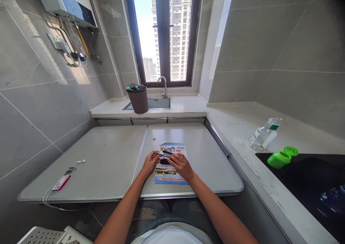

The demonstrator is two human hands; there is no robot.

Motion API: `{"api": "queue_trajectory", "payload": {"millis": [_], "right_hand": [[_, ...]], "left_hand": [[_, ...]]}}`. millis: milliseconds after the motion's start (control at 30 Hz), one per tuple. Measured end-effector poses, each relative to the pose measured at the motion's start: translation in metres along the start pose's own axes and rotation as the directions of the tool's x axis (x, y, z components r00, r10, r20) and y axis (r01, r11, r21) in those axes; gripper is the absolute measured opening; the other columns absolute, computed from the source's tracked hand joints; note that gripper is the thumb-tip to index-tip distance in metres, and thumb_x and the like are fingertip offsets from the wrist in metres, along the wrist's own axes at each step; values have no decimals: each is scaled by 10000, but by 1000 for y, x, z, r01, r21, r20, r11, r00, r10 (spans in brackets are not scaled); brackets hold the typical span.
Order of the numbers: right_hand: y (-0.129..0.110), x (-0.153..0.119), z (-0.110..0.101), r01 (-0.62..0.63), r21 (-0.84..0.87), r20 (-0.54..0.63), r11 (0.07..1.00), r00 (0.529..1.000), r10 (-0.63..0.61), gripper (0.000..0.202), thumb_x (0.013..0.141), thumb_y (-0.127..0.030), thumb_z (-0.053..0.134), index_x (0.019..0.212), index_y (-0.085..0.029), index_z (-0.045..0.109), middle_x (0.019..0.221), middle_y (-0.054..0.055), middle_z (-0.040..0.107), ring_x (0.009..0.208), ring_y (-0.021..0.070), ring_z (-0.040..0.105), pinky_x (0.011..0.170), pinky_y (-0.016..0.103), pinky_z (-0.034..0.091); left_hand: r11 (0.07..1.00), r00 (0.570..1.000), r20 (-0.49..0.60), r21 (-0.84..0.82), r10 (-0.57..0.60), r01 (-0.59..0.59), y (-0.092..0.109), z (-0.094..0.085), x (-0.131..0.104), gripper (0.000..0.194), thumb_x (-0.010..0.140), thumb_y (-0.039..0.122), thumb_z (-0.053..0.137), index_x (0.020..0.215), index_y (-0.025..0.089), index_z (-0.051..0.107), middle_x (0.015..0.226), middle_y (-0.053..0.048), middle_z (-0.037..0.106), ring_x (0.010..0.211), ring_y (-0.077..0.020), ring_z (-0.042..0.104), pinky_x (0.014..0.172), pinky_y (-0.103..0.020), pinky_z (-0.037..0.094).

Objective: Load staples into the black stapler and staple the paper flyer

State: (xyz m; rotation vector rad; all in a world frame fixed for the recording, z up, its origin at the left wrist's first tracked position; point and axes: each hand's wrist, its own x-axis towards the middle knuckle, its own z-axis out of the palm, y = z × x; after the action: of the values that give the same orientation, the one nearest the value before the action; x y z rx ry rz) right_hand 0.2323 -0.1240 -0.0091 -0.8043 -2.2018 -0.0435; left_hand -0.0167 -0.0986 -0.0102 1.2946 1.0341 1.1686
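Observation:
My left hand [151, 162] is closed, its fingertips pinching the left end of a slim silver-and-dark, pen-like piece [162, 154]. From the other side my right hand [181, 165] is closed on a slim black piece [167, 152]; whether both are parts of one object I cannot tell. Beneath the fingers sits a small black item [164, 161], partly hidden. Both hands hover over or rest on a printed leaflet [172, 179] with a blue edge, lying on the white folding table [215, 168]. Just beyond the leaflet are two tiny dark pieces [154, 139].
Left on the table, a red-and-white packet [61, 182] lies by a white cable [46, 197]. A brown bin [138, 100] stands at the sink [159, 103]. On the right counter are a tilted clear bottle [261, 138] and a green container [279, 160] beside a black hob [304, 186].

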Motion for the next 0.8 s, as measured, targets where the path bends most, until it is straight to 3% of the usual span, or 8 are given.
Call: {"api": "queue_trajectory", "payload": {"millis": [167,367,467,600,800], "right_hand": [[-2,-5,3,-8,-41,31,999,999,9,404,1097,-151,458,1321,-366,717,1343,26,756,1240,226,701,1088,474,508],[0,-6,3,1,-115,23,993,1000,1,448,1061,-121,444,1384,-329,675,1322,47,762,1195,265,696,1041,489,486],[3,-4,-1,-122,-76,-97,990,989,115,426,1010,-138,511,1383,-271,667,1255,102,771,1170,321,684,1011,531,485],[8,-3,-6,-306,74,-202,949,927,315,320,1003,-235,581,1311,-256,666,1169,122,765,1100,337,689,973,535,502],[15,-5,-1,-373,142,-63,917,921,384,309,940,-215,649,1249,-232,654,1220,132,755,1124,335,687,1005,526,498]], "left_hand": [[995,997,-52,-88,-57,52,0,-2,2,727,757,748,797,1137,146,648,1016,-113,767,848,-216,752,820,-369,622],[989,994,-82,-138,-73,61,-1,-5,2,738,665,670,903,1121,139,670,952,-93,759,811,-191,739,813,-353,621],[995,996,-87,-104,-21,11,3,-4,-1,698,678,642,904,1101,129,690,891,-75,745,748,-177,715,749,-340,615],[998,1000,-16,-53,-16,16,5,0,-5,601,697,614,900,1004,130,717,832,-67,746,594,-139,646,605,-291,554],[994,995,82,97,-61,53,-1,5,-8,563,705,632,882,885,113,759,614,-19,658,490,-110,549,489,-227,428]]}}
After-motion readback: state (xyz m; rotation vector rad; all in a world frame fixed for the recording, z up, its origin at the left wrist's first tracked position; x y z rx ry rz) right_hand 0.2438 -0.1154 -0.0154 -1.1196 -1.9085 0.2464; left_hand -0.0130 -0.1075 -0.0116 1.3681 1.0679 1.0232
